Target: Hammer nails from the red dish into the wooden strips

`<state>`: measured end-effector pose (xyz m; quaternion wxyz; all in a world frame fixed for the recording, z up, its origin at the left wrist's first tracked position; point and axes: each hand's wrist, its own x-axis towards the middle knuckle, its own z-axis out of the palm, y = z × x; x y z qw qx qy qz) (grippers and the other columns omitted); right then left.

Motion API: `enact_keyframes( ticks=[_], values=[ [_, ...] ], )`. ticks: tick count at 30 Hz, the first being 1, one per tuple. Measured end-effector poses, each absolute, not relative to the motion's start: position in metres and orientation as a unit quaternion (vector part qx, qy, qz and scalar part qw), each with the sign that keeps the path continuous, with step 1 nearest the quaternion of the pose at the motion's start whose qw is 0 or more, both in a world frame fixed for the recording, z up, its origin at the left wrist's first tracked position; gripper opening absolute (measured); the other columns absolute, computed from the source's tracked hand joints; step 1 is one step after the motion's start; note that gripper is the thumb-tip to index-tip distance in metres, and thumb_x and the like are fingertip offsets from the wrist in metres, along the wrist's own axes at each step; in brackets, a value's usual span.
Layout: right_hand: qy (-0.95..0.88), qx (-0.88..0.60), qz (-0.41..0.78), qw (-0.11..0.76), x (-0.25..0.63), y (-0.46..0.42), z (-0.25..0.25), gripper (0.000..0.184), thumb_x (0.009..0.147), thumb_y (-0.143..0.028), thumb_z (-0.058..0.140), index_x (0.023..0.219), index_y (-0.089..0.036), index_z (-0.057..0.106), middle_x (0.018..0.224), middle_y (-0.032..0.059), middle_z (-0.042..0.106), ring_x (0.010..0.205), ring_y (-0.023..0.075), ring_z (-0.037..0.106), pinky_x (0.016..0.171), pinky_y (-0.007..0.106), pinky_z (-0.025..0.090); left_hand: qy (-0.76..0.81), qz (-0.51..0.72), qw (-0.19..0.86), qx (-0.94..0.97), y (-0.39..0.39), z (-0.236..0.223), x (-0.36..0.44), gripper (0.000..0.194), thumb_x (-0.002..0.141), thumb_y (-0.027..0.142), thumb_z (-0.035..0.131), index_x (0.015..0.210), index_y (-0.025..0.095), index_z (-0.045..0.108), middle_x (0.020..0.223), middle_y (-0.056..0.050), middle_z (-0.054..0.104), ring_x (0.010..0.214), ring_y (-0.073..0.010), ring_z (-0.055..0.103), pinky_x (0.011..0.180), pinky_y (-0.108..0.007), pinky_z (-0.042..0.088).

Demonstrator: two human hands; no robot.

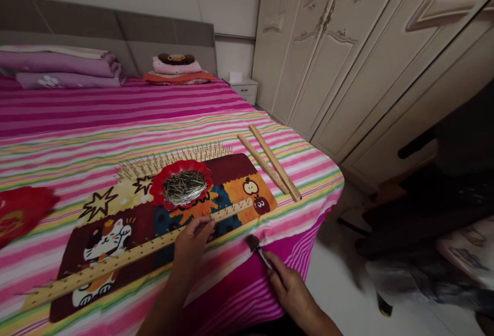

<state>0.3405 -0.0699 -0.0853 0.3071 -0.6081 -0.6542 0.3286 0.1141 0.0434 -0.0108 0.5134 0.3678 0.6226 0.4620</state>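
Note:
A long wooden strip point(150, 246) with nails standing along it lies across a patterned mat point(227, 169). My left hand point(195, 238) rests at the strip, thumb and fingertips pinched together at its upper edge; whatever is between them is too small to make out. In my right hand point(291, 287) is a hammer point(263, 258), gripped by the handle, its dark head over the bed's near edge and apart from the strip. Behind the left hand, a red scalloped bowl point(157, 187) full of loose nails point(185, 187) sits on the mat.
Wooden strips bristling with nails point(173, 158) lie behind the bowl. Two more wooden strips point(274, 163) lie at the right on the striped bed point(320, 171). A red object point(23, 212) is at the left. Wardrobes point(328, 42) stand beyond the bed.

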Motion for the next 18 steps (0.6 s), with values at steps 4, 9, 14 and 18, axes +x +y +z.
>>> enact_keyframes(
  ticks=[4, 9, 14, 18],
  values=[
    [-0.657, -0.609, 0.326, 0.304, 0.341, -0.07, -0.086, 0.041, 0.09, -0.024, 0.037, 0.129, -0.019, 0.049, 0.061, -0.0013, 0.061, 0.05, 0.0149, 0.057, 0.052, 0.024, 0.046, 0.656, 0.472, 0.409, 0.422, 0.045, -0.024, 0.121, 0.033, 0.06, 0.047, 0.063, 0.08, 0.02, 0.064, 0.072, 0.001, 0.065, 0.064, -0.0142, 0.06, 0.064, -0.028, 0.049],
    [-0.656, -0.612, 0.325, 0.3, 0.341, -0.07, -0.084, 0.041, 0.09, -0.025, 0.037, 0.129, -0.018, 0.049, 0.059, -0.0016, 0.059, 0.049, 0.0148, 0.056, 0.05, 0.023, 0.045, 0.678, 0.459, 0.349, 0.456, 0.044, -0.034, 0.125, 0.033, 0.069, 0.048, 0.057, 0.084, 0.021, 0.066, 0.08, 0.0, 0.065, 0.06, -0.0131, 0.057, 0.06, -0.027, 0.048],
    [-0.656, -0.609, 0.334, 0.297, 0.342, -0.072, -0.085, 0.042, 0.09, -0.024, 0.036, 0.13, -0.019, 0.047, 0.066, 0.0001, 0.064, 0.054, 0.0154, 0.06, 0.054, 0.024, 0.048, 0.676, 0.452, 0.319, 0.487, 0.046, -0.041, 0.128, 0.03, 0.071, 0.046, 0.055, 0.084, 0.022, 0.067, 0.083, -0.002, 0.066, 0.067, -0.0147, 0.059, 0.064, -0.027, 0.049],
    [-0.654, -0.61, 0.336, 0.297, 0.342, -0.073, -0.085, 0.042, 0.091, -0.025, 0.036, 0.131, -0.019, 0.046, 0.067, 0.0004, 0.065, 0.054, 0.0153, 0.06, 0.056, 0.024, 0.048, 0.678, 0.456, 0.314, 0.484, 0.048, -0.044, 0.129, 0.029, 0.072, 0.046, 0.054, 0.083, 0.022, 0.067, 0.082, -0.002, 0.067, 0.068, -0.0149, 0.059, 0.066, -0.028, 0.049]
  ],
)
